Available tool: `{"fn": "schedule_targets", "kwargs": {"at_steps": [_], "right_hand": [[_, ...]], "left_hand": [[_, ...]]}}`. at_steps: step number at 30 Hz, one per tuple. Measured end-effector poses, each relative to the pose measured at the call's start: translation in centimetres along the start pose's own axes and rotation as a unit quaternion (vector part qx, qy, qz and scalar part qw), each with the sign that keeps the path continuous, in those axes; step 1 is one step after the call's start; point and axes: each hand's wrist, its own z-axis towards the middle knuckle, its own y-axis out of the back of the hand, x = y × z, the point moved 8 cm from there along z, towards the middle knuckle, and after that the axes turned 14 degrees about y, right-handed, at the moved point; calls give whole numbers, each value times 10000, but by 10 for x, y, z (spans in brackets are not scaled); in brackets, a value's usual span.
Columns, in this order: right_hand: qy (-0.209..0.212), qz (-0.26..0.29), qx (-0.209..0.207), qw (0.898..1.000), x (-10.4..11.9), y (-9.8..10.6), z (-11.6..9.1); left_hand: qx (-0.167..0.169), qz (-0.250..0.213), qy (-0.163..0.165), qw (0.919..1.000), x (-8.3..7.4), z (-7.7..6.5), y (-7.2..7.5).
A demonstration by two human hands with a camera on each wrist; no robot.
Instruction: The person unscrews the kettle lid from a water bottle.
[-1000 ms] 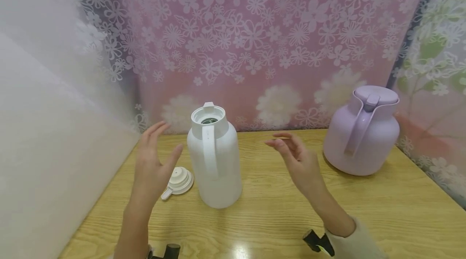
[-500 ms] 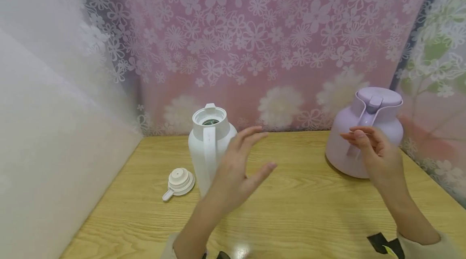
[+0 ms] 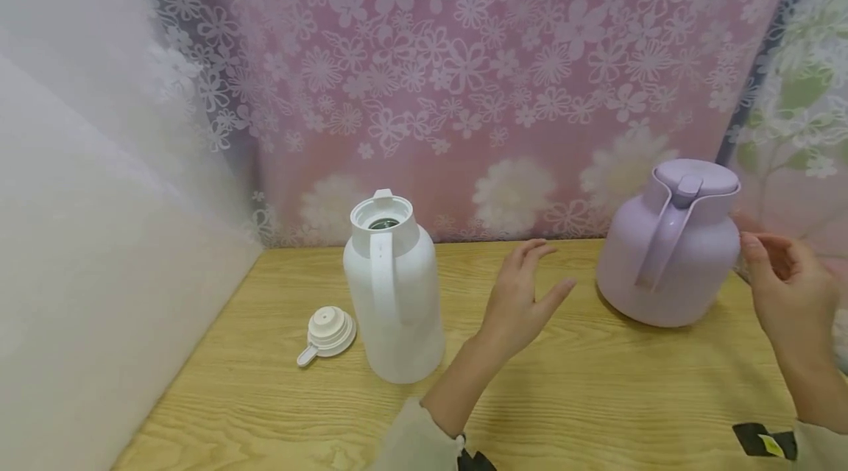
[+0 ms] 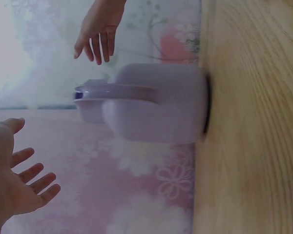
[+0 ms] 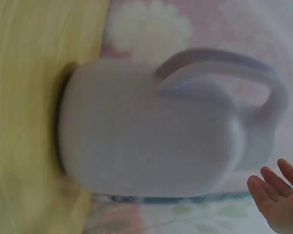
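A lilac thermos jug point(image 3: 702, 257) with its lid on stands upright at the right of the table, handle toward me. My left hand point(image 3: 520, 298) is left of it, fingers spread and holding nothing. On the jug's other side is my right hand point(image 3: 791, 280), fingertips close to its body in the head view. Both hands show empty in the left wrist view, with the jug point(image 4: 161, 105) between them. In the right wrist view the right hand's fingers point(image 5: 268, 185) are relaxed beside the jug's top.
A white thermos jug point(image 3: 414, 294) stands lidless left of centre, its mouth uncovered. Its cream stopper point(image 3: 329, 331) lies on the wooden table point(image 3: 265, 412) to the left. Flowered cloth point(image 3: 490, 88) hangs behind, and a white wall point(image 3: 99, 235) borders the left.
Both hands have moved right, from either side of the white jug to either side of the lilac one. Neither jug has moved on the table.
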Motion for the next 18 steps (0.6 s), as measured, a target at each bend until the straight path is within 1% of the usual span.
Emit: {"fn": "schedule_targets", "kwargs": {"at_steps": [3, 6, 7, 10, 12, 15, 18], "right_hand": [[-83, 21, 418, 9991, -23, -9, 3], [-85, 87, 909, 9958, -40, -19, 6], [-91, 169, 1056, 9942, -45, -22, 6], [-82, 386, 1319, 9905, -56, -28, 8], [-71, 556, 1354, 9892, -61, -31, 8], [-89, 700, 1289, 9891, -65, -34, 7], [-40, 815, 1224, 9891, -66, -36, 7]], "left_hand": [[216, -419, 214, 9987, 8, 11, -23], [418, -805, 367, 9952, 12, 24, -44], [453, -893, 420, 9941, 13, 29, -51], [483, -998, 545, 9923, 16, 44, -69], [489, -991, 609, 9920, 18, 55, -80], [487, -931, 693, 9921, 20, 69, -95], [513, -1130, 902, 9882, 24, 80, -110]]}}
